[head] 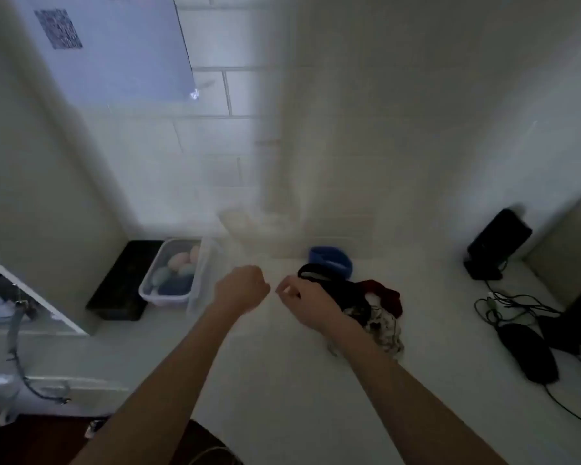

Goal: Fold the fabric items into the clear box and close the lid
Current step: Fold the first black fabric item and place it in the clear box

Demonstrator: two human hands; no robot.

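Both hands hover over the white table [282, 380]: left hand [240, 288] fisted, empty; right hand [304, 302] loosely curled, beside the fabric pile [366, 307]. Clear box [171, 273] sits left, lid off; dark speaker [497, 245] right.

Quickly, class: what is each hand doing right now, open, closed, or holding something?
Left hand: closed in a fist; whether it holds anything cannot be told.
Right hand: fingers curled above the table; a grip cannot be told.
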